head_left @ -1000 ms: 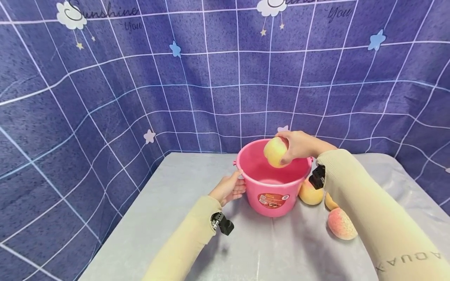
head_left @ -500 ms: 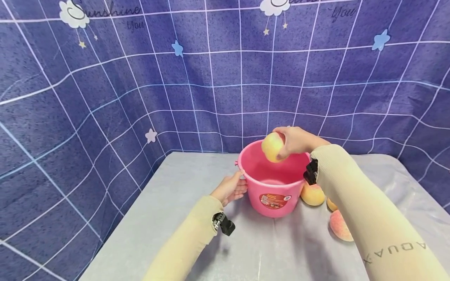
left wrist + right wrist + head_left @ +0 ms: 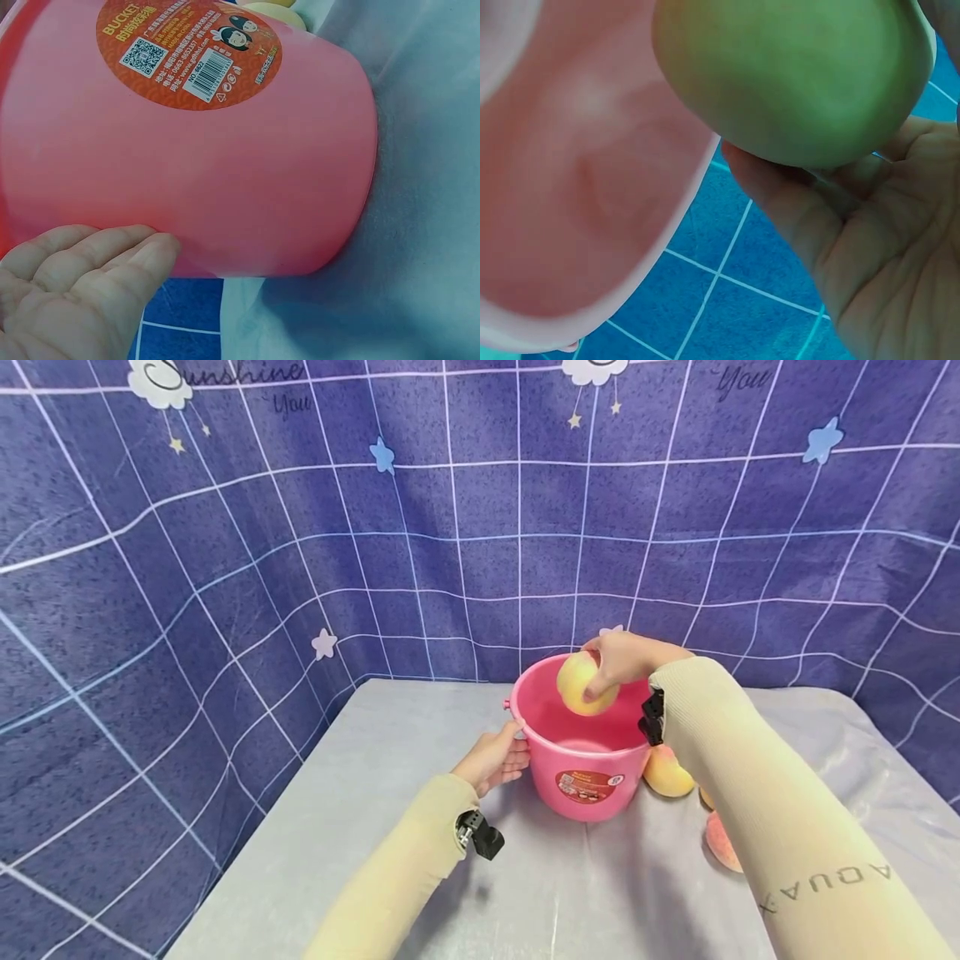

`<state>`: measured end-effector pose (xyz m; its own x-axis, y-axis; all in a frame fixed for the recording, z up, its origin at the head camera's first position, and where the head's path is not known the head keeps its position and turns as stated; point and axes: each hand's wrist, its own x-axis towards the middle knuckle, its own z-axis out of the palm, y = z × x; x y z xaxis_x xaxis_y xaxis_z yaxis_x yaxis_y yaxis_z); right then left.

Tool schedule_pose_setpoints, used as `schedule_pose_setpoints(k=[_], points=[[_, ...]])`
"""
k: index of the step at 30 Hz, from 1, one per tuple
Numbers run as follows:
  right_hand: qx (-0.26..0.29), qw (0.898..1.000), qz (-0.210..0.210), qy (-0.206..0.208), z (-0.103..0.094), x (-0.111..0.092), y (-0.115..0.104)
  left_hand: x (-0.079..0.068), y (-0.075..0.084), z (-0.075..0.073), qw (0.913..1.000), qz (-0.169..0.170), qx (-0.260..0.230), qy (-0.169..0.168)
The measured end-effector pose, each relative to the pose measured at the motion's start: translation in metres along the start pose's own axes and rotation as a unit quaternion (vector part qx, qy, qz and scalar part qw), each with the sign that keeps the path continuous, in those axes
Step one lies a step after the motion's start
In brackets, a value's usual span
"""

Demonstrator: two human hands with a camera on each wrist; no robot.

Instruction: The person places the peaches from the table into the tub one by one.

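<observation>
A pink bucket (image 3: 546, 779) stands upright on the grey-covered table, with an orange-red label on its front. At its left rim my left hand (image 3: 491, 761) holds on, thumb at the edge and fingers along the outer wall. The left wrist view shows those fingers against the bucket wall (image 3: 225, 180). My right hand (image 3: 628, 657) grips a yellowish peach (image 3: 577, 683) over the bucket's mouth. Close up in the right wrist view, the peach (image 3: 795, 75) looks greenish, with the bucket's interior beside it.
Right of the bucket a yellow-orange peach (image 3: 667, 774) lies close to its wall. Another peach (image 3: 707, 798) and a redder peach (image 3: 722, 843) are partly hidden by my right sleeve (image 3: 780, 793). A blue grid-patterned curtain (image 3: 480, 527) hangs behind the table.
My right forearm has shifted somewhat left, covering more of the table peaches. The held peach has moved slightly left and stays over the bucket. My left hand keeps its place at the rim.
</observation>
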<state>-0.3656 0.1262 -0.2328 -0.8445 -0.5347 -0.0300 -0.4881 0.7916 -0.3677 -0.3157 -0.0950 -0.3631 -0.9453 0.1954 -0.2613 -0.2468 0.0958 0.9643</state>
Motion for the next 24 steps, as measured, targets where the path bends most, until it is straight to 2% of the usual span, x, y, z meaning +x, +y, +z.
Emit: schedule_pose_setpoints(k=[5, 11, 14, 19, 24], points=[[0.002, 1.0, 0.003, -0.02, 0.001, 0.0012, -0.0035, 0.0007, -0.0014, 0.0004, 1.0, 0.001, -0.003, 0.0], [-0.014, 0.998, 0.019, -0.06, 0.0033, 0.0017, -0.0051, 0.0015, -0.0026, 0.0005, 1.0, 0.0, -0.008, -0.003], [-0.027, 0.997, 0.013, -0.077, 0.0009, -0.0007, -0.0055, 0.0024, -0.0027, 0.0007, 0.9999, -0.001, -0.01, -0.003], [-0.02, 0.993, 0.023, -0.114, -0.0015, -0.0023, -0.0046, 0.002, -0.0003, 0.001, 1.0, -0.001, -0.008, -0.001], [-0.036, 0.99, 0.013, -0.137, -0.0008, -0.0027, -0.0044, 0.002, 0.0012, 0.0003, 1.0, -0.003, -0.008, -0.003]])
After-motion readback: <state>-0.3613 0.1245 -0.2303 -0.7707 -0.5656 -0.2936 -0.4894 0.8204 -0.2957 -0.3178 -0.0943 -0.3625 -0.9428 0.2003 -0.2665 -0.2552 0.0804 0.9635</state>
